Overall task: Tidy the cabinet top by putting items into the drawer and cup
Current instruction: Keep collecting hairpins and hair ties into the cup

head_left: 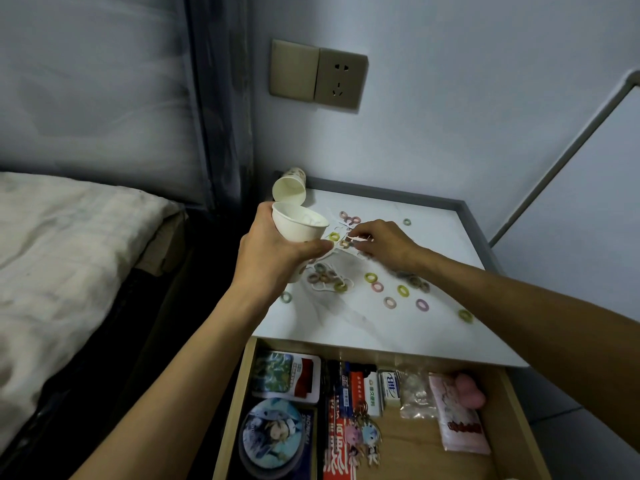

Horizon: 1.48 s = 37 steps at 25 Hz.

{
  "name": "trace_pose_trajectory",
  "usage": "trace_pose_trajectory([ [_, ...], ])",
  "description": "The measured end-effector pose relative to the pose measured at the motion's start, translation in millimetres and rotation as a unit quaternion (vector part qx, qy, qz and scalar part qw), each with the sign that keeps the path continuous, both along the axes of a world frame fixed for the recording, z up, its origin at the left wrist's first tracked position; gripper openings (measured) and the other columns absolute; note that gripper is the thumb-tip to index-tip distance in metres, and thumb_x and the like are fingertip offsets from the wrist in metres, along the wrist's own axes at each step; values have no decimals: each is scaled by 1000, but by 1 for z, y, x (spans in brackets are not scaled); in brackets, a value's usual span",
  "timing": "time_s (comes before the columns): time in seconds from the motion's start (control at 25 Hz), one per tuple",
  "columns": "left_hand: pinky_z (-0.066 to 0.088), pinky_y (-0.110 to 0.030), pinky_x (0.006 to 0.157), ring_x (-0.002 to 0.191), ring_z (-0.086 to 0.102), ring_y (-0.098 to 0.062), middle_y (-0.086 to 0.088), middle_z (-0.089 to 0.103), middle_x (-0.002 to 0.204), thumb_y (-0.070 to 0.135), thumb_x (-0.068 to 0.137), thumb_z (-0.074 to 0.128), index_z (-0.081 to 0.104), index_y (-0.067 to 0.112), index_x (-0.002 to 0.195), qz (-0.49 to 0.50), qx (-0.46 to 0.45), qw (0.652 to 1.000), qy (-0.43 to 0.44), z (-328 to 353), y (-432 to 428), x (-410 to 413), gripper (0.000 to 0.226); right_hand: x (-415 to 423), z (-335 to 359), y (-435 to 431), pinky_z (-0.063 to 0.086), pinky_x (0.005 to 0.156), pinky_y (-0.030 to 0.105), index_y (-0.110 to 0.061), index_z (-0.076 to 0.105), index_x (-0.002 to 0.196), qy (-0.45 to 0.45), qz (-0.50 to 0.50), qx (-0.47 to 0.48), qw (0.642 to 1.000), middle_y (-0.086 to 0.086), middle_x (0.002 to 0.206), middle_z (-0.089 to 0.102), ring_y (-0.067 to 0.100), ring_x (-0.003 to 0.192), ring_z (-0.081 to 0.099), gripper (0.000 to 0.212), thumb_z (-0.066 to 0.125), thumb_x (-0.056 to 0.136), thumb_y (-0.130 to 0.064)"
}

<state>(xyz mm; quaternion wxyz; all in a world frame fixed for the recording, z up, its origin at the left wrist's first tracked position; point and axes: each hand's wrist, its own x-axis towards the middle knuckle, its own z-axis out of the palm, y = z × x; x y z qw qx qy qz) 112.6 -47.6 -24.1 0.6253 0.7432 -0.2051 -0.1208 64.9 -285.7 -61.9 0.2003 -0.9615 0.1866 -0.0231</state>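
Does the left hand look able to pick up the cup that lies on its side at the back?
Probably not yet: the left hand grips a second cup. The lying cup sits just behind it, with nothing between.

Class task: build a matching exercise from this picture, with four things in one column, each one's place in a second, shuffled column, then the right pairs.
Things
1 near cup
2 far cup
3 hair rings
4 keychain charms

Places
A scattered on the cabinet top
B in the open drawer
C held in the left hand
D on its side, back left corner

Pairs: 1-C; 2-D; 3-A; 4-B
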Motion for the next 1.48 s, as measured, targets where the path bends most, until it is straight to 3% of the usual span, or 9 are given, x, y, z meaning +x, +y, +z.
trace_pose_trajectory([
  [0.2,58,-39,70,91,63,-18,2,61,102,26,61,90,50,21,118,2,-4,1000,-1,0,2,3,71,5,-23,9,36,65,5,-13,72,101,-51,-31,23,998,-6,91,61,9,85,57,24,75,79,-5],
  [0.36,58,-40,71,91,63,-18,2,61,103,26,60,91,50,21,117,1,-1,1000,-1,-1,1,3,70,4,-28,3,41,72,20,-14,70,96,-46,-83,10,995,-2,94,61,13,85,58,25,83,75,-17],
  [0.68,58,-38,72,89,62,-15,4,61,102,26,61,90,50,20,118,-2,7,1000,-4,1,-1,0,70,6,-19,10,52,77,33,-8,74,88,26,-72,-62,995,7,91,71,23,83,65,15,77,81,-22],
  [0.96,59,-40,73,92,63,-17,3,61,104,28,61,91,49,21,119,-13,13,1000,-1,-1,-2,1,72,-11,-20,6,44,71,29,-6,69,99,76,-74,-122,987,12,102,69,27,89,65,23,66,92,-27],
  [1.08,58,-36,71,91,62,-16,3,61,104,26,61,91,49,21,118,-25,17,1000,-1,0,-2,-2,71,-17,-20,7,48,72,32,-9,64,103,53,-60,-146,986,11,104,68,27,90,65,20,60,95,-27],
  [1.16,56,-33,69,90,62,-15,4,61,103,25,62,91,49,21,119,-33,19,999,1,1,-1,-3,70,-20,-7,4,55,76,38,-12,62,98,7,-59,-75,995,6,94,71,20,81,67,12,61,94,-23],
  [1.28,56,-33,70,89,62,-13,8,62,99,25,62,91,50,23,118,-39,34,999,1,-1,-2,-3,69,-17,41,8,57,77,38,-15,67,90,-72,-4,55,996,-2,77,72,6,65,67,3,70,88,-16],
  [1.36,57,-39,75,92,63,-17,6,62,101,26,61,91,50,22,118,-40,46,998,-3,-3,-5,-4,71,-14,84,20,55,69,27,-20,71,89,-80,68,65,992,-4,74,72,1,60,65,7,74,84,-16],
  [1.48,58,-47,78,94,64,-21,1,65,105,27,59,91,50,21,117,-49,57,997,-1,-5,-13,-7,71,-5,122,48,47,61,14,-21,75,89,-8,186,33,982,-9,72,71,-1,58,62,11,78,80,-17],
])
